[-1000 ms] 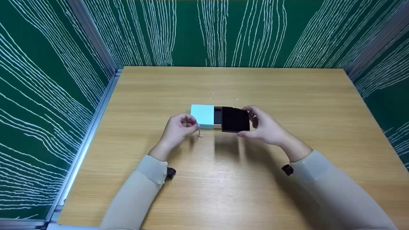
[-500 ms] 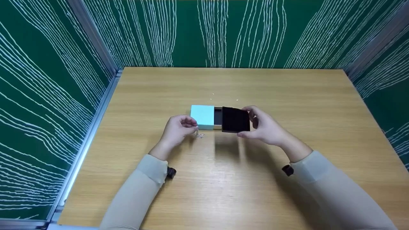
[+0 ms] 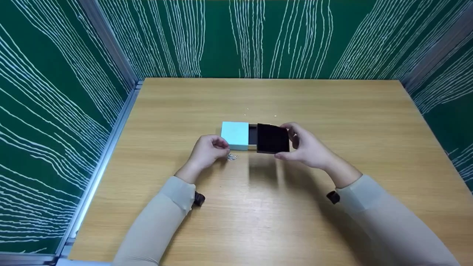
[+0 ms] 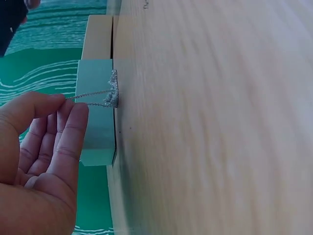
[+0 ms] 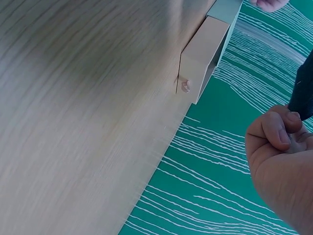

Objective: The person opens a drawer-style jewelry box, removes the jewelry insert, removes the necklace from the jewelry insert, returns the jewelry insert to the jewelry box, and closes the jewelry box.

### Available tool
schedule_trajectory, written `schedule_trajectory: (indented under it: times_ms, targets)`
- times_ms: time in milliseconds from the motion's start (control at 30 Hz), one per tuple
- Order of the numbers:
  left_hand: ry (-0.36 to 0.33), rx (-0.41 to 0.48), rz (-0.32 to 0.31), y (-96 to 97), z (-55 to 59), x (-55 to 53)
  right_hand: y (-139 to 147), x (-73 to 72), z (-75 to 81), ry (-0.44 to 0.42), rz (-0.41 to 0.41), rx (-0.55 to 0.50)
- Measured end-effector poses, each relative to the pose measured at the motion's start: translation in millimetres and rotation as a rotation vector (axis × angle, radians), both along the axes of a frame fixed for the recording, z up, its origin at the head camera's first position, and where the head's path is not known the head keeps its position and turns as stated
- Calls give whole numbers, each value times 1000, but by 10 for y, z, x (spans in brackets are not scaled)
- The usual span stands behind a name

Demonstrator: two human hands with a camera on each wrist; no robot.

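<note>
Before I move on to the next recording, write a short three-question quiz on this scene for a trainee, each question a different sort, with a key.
1. Open question: what does the right hand hold?
2. True or false: the drawer sticks out of the blue box.
3. Fill in the blank: the left hand pinches a thin ____, part of which lies heaped on the table.

Key:
1. The black pad.
2. True.
3. Chain.
</note>
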State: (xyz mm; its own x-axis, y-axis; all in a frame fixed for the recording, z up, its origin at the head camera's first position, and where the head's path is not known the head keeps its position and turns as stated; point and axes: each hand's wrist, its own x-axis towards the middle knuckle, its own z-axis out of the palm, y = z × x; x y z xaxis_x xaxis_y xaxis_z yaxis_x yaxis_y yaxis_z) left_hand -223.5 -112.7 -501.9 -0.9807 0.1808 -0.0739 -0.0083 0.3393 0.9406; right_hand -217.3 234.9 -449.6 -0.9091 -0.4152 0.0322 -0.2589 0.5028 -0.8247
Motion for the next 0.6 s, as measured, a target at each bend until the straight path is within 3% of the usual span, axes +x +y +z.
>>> schedule_trajectory:
  times_ms: [333, 600]
  targets:
    - [-27, -128, -19, 29, -14, -16, 21, -10, -23, -6, -9, 8]
    - [-39, -129, -8, 26, -18, -18, 23, -27, -46, 4, -8, 11]
